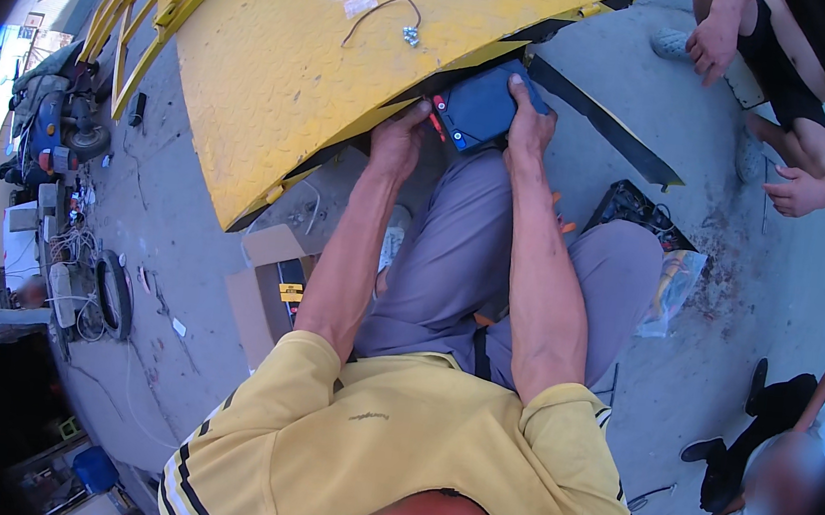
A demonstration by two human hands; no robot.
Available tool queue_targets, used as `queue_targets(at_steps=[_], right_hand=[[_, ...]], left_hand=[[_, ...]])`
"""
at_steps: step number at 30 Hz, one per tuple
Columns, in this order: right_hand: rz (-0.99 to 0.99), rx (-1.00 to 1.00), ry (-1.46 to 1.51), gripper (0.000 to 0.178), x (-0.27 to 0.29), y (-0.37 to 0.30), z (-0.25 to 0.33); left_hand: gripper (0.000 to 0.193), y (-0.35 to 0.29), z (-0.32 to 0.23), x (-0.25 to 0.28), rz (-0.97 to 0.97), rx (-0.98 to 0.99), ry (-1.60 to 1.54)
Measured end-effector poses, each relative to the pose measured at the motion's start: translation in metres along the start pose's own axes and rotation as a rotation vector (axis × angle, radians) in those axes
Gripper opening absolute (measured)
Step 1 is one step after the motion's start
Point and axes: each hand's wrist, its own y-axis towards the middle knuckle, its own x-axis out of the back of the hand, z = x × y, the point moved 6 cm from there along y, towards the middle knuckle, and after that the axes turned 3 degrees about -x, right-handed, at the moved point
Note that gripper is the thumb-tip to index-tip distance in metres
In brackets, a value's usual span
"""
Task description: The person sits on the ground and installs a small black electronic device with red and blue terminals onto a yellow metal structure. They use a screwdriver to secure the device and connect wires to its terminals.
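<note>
Both hands are on a blue box-shaped battery (489,103) with a red terminal piece at its left side. It sits tilted at the edge of a yellow metal deck (281,73), above my bent knee. My right hand (531,119) grips its right side, thumb along the top. My left hand (399,142) is closed at the left end beside the red piece; its fingertips are partly hidden by the deck edge. A dark flat strip (607,125) sticks out from under the deck, right of the battery.
Loose wires and a small cluster of bolts (411,35) lie on the deck. An open cardboard box (252,301) stands left of my legs; a black tray (643,213) and plastic bag (672,293) lie right. A person's hands (713,48) are at upper right; another person (777,477) sits lower right.
</note>
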Motion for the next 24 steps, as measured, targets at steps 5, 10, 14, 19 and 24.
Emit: queue_targets(at_steps=[5,10,14,19,24], right_hand=[[-0.036,-0.049,-0.198,0.098,0.0,0.007,0.002],[0.01,-0.109,-0.271,0.113,-0.006,0.001,0.007],[0.053,-0.115,-0.214,0.114,-0.008,0.001,0.011],[0.059,-0.101,-0.155,0.112,-0.006,-0.004,0.008],[0.035,-0.096,-0.141,0.112,-0.006,-0.008,0.007]], left_hand=[[0.036,-0.007,0.001,-0.011,-0.081,0.021,-0.06],[0.046,-0.016,-0.006,-0.009,-0.053,0.082,0.053],[0.048,-0.028,-0.016,-0.02,0.056,0.054,0.274],[0.047,-0.022,-0.017,-0.008,0.043,-0.004,0.468],[0.049,-0.029,-0.016,-0.009,0.095,0.013,0.326]])
